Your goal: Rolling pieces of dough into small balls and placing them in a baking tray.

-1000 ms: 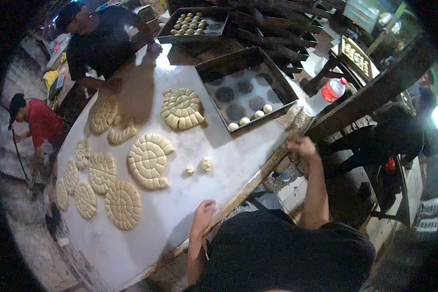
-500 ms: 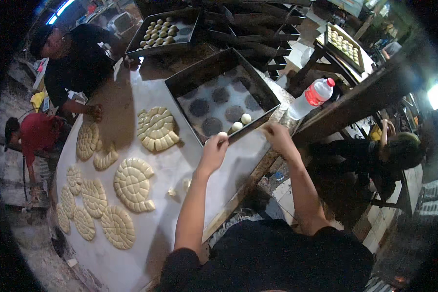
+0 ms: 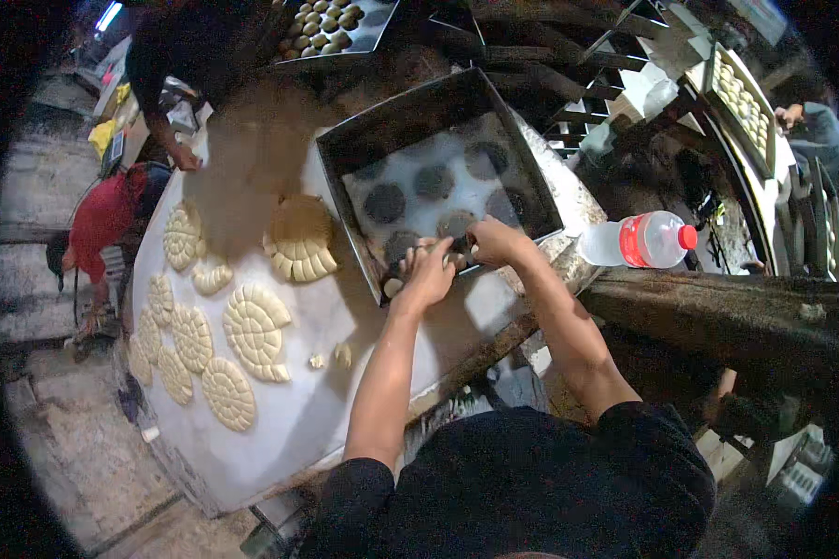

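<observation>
A deep dark metal tray (image 3: pixel 342 191) with round dark marks on its floor sits in front of me. My left hand (image 3: pixel 427 278) reaches over its near edge, fingers stretched apart above small dough balls, which they partly hide. One pale dough ball (image 3: pixel 393 287) shows left of that hand, in the tray's near corner. Close on the right, my right hand (image 3: pixel 496 244) points down into the tray with curled fingers. A pale bit of dough ball (image 3: pixel 474 250) shows at its fingertips. Left of the tray, a scored round dough slab (image 3: pixel 300 256) lies partly in shadow.
Several scored dough slabs (image 3: pixel 254 331) and small dough scraps (image 3: pixel 343 355) lie on the pale table (image 3: pixel 280 447). A clear bottle with a red cap (image 3: pixel 651 240) stands right of the tray. Other trays of dough balls (image 3: pixel 741 98) are farther off. Other people are around the table.
My right hand has moved from outside the tray's edge to inside it, beside the left. My left hand has opened over the dough balls. The view has turned, and the person at far left has shifted.
</observation>
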The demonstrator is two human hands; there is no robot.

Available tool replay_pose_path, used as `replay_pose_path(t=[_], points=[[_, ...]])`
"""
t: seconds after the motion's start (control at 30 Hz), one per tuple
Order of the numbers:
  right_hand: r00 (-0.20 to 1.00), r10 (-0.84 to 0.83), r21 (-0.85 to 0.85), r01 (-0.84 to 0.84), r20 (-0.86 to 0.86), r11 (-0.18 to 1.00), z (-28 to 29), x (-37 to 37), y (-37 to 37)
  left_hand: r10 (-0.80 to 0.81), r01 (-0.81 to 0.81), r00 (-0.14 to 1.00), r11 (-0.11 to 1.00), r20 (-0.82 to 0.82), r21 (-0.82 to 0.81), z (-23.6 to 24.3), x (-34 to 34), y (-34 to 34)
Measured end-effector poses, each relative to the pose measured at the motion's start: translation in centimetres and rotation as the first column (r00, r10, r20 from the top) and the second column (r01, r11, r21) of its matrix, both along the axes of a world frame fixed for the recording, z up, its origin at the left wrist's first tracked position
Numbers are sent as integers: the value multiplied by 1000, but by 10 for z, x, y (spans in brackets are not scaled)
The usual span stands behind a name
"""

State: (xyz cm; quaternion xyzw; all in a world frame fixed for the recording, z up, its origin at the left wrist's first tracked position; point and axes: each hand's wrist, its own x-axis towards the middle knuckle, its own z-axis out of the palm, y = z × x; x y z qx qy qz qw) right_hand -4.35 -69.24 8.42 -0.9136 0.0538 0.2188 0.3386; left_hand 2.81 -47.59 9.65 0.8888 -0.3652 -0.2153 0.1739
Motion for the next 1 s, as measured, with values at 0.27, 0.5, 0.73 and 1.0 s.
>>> replay_pose_path(t=[0.27,0.5,0.73,1.0], points=[[957,-126,-233,189,261,954,3,-15,37,-34,42,998,986,-49,159,21,-14,31],[927,3,-430,171,376,887,41,-15,135,54,-14,975,983,215,-182,-5,-48,91],[869,-89,253,-42,487,967,27,-5,277,346,-326,937,914,44,-240,-2,-113,301],[777,-204,-120,337,595,934,-31,140,314,644,-637,691,757,328,-143,-46,-141,580]])
